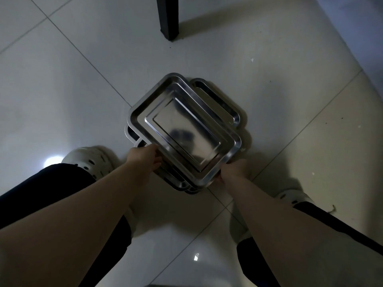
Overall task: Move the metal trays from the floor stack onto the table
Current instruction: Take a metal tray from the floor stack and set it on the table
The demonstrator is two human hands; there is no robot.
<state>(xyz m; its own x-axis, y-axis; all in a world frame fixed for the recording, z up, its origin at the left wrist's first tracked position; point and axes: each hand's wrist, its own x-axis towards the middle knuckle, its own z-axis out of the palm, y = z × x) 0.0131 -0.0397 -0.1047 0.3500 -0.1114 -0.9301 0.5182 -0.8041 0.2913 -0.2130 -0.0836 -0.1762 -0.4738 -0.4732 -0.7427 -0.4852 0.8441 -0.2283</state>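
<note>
Both hands grasp the top tray [184, 129] of the floor stack [217, 100]: left hand [145, 160] at its near-left edge, right hand [234, 170] at its near corner.

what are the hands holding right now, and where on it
The top metal tray of the floor stack: the left hand grips its near-left rim, the right hand its near corner.
</note>
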